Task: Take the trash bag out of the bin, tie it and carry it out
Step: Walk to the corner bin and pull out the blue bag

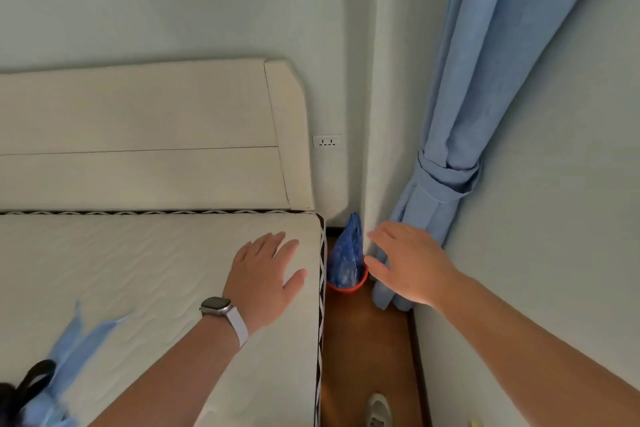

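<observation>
Standing between both spread, empty hands, left hand (265, 276), right hand (408, 263), trash bag (344, 255)

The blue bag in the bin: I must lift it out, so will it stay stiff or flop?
The bag looks like thin crinkled plastic, so it probably flops and rustles. Its top stands in a loose peak, so likely light. The small bin may tip or lift with it.

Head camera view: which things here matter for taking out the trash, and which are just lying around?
For the job: blue trash bag; red bin; left hand and right hand, both open and empty.

Lying about: mattress; blue curtain; wall socket; black strap.
</observation>
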